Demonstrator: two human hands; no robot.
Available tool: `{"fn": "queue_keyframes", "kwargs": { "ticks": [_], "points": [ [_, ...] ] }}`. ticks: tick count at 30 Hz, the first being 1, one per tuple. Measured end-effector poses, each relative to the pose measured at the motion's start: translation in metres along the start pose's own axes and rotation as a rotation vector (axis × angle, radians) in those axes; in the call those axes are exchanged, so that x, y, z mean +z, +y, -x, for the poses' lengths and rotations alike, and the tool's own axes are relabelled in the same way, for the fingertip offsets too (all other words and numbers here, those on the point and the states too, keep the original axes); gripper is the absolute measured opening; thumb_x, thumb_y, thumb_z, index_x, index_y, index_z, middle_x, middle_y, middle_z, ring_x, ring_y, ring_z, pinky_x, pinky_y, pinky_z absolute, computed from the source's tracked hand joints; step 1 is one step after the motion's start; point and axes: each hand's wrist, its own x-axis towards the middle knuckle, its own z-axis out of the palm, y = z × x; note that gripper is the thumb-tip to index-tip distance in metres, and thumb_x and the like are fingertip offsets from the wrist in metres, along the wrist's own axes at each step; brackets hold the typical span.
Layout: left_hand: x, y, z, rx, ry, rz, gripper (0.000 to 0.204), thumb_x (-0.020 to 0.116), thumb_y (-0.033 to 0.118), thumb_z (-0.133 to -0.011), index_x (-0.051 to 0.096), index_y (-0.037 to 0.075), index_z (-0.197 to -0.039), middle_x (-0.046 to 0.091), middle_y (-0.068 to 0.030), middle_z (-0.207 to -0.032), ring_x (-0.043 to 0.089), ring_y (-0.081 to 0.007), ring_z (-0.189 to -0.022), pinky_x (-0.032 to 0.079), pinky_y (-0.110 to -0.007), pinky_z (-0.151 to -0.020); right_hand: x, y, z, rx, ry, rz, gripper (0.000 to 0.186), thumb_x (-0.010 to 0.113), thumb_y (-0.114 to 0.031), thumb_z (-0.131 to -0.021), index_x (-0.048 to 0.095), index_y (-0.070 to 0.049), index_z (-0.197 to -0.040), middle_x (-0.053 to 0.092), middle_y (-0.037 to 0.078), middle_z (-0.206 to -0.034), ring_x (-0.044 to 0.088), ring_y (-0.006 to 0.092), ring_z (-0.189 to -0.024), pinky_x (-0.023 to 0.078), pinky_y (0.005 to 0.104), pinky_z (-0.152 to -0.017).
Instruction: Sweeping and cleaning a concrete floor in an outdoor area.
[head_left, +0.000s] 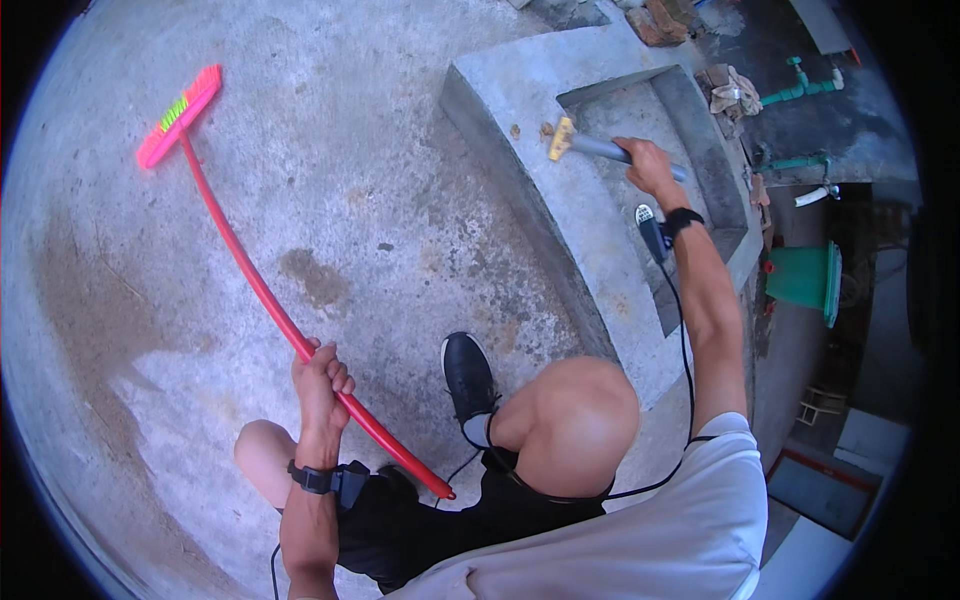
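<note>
"Where are the hands?"
"The left hand (pixel 320 385) is curled around a red-handled broom (pixel 268 299), left of the concrete basin (pixel 568 212); the right hand (pixel 650 167) is wrapped around a grey-handled, yellow-headed tool (pixel 600 147) above that basin."
"And the broom's pink head (pixel 180 125)?"
"Farther left of the basin, bristles showing."

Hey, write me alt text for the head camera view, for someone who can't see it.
A crouching person's left hand grips a red-handled broom with a pink and green brush head, while the right hand holds a grey-handled tool with a yellow head over a low concrete basin.
</note>
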Motion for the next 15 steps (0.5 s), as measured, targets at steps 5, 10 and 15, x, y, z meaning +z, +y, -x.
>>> {"fn": "queue_keyframes", "kwargs": {
  "ticks": [5, 10, 15],
  "points": [
    [0.033, 0.037, 0.027, 0.040, 0.085, -0.022, 0.015, 0.052, 0.003, -0.086, 0.041, 0.012, -0.090, 0.031, 0.0044, -0.051, 0.028, -0.0068, -0.036, 0.026, -0.023, -0.032, -0.034, -0.159, -0.082, -0.244, 0.106, -0.056, 0.026, 0.054, -0.009, -0.081, 0.062, -0.016, -0.104, 0.065, 0.010, -0.091, 0.064, 0.0316, -0.088, 0.050, 0.0495, -0.073],
    [0.092, 0.091, 0.072, 0.041, 0.133, -0.048, 0.014, 0.051, 0.002, -0.085, 0.042, 0.012, -0.086, 0.031, 0.0045, -0.051, 0.029, -0.0062, -0.035, 0.027, -0.022, -0.032, -0.107, -0.236, -0.083, -0.375, 0.007, -0.343, 0.033, 0.059, -0.003, -0.071, 0.060, -0.005, -0.104, 0.059, 0.017, -0.092, 0.061, 0.0381, -0.084, 0.049, 0.0495, -0.075],
    [0.159, 0.135, 0.136, -0.011, 0.209, -0.142, 0.015, 0.049, 0.001, -0.085, 0.040, 0.013, -0.083, 0.030, 0.0049, -0.052, 0.030, -0.0067, -0.036, 0.027, -0.022, -0.032, -0.151, -0.176, -0.055, -0.149, -0.164, -0.608, 0.029, 0.064, -0.009, -0.069, 0.062, 0.002, -0.096, 0.056, 0.025, -0.103, 0.063, 0.0392, -0.085, 0.052, 0.0462, -0.075]
  ]
}}
